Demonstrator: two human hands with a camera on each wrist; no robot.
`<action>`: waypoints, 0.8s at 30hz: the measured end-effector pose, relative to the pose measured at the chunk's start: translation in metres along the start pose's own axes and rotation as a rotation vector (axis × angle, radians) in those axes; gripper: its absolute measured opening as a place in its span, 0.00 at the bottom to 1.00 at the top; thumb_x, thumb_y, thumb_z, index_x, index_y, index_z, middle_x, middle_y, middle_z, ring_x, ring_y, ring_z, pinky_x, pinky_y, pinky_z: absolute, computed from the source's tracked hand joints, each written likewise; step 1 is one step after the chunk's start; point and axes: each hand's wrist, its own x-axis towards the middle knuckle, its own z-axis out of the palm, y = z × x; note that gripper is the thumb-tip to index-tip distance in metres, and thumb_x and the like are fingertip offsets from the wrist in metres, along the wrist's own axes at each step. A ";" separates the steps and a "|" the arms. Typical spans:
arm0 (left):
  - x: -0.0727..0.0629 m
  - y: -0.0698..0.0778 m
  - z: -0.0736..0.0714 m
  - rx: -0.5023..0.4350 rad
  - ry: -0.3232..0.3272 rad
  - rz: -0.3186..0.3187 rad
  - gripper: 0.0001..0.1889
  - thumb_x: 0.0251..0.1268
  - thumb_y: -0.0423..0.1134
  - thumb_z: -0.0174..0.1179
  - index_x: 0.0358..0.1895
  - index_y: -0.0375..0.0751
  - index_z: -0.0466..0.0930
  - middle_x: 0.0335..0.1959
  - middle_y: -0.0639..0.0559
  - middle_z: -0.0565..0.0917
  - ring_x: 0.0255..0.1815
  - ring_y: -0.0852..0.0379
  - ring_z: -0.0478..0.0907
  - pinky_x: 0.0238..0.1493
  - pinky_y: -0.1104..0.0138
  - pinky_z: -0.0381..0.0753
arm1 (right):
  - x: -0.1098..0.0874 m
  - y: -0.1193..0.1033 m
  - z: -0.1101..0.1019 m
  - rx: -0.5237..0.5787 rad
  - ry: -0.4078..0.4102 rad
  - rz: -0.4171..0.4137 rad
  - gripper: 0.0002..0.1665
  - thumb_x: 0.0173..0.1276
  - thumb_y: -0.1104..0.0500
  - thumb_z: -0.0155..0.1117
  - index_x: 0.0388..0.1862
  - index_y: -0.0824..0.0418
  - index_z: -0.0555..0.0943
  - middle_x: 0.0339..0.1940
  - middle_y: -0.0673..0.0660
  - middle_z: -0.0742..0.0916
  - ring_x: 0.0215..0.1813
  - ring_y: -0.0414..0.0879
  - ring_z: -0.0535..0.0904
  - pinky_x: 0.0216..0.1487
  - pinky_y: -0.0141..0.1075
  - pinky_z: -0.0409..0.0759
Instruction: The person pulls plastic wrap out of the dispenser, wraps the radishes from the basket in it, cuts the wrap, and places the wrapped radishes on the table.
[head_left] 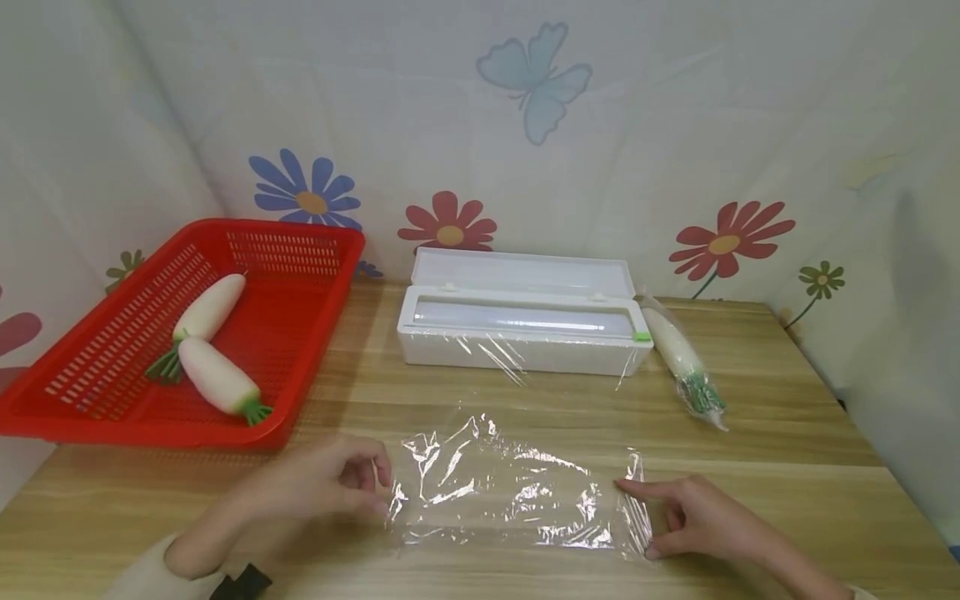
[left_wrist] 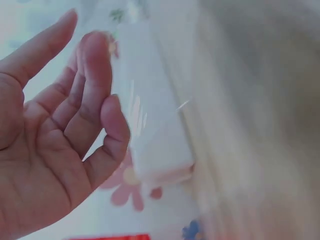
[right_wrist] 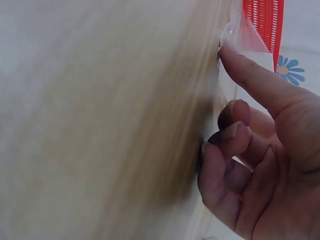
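A sheet of cling film point(head_left: 510, 492) lies wrinkled on the table in the head view. My left hand point(head_left: 330, 479) is at its left edge, fingers loosely bent; the left wrist view shows the palm and fingers point(left_wrist: 92, 75) with nothing gripped. At the film's right edge, my right hand point(head_left: 697, 517) touches it with forefinger and thumb spread apart. The other fingers point(right_wrist: 225, 150) of that hand are bent in the right wrist view. Behind the film stands a white cling film dispenser point(head_left: 517, 350), lid raised, roll point(head_left: 517, 317) inside.
A red plastic basket point(head_left: 315, 350) at the left holds two white radishes point(head_left: 217, 375) with green tops. To the right of the dispenser lies another white radish point(head_left: 675, 346), wrapped in clear film. A flower-printed curtain point(head_left: 637, 150) hangs behind the wooden table point(head_left: 787, 500).
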 end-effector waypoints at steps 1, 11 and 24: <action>-0.003 0.002 -0.005 0.005 0.034 0.001 0.11 0.51 0.46 0.66 0.33 0.47 0.77 0.23 0.61 0.78 0.25 0.64 0.74 0.28 0.70 0.76 | 0.000 0.000 0.000 0.002 -0.013 0.017 0.43 0.48 0.44 0.69 0.63 0.59 0.70 0.10 0.40 0.71 0.14 0.27 0.63 0.11 0.26 0.65; -0.023 0.010 -0.056 0.058 0.451 -0.142 0.16 0.54 0.46 0.64 0.45 0.45 0.78 0.36 0.54 0.82 0.36 0.59 0.77 0.36 0.71 0.78 | 0.001 -0.002 -0.003 -0.010 -0.064 0.123 0.47 0.46 0.39 0.68 0.64 0.57 0.68 0.10 0.39 0.67 0.14 0.28 0.63 0.13 0.27 0.67; -0.043 -0.062 -0.110 0.158 0.664 -0.517 0.39 0.57 0.59 0.55 0.62 0.29 0.61 0.53 0.29 0.71 0.52 0.33 0.69 0.38 0.53 0.79 | 0.001 -0.003 -0.001 0.015 -0.077 0.158 0.47 0.47 0.41 0.68 0.65 0.58 0.67 0.08 0.40 0.69 0.13 0.29 0.63 0.12 0.28 0.67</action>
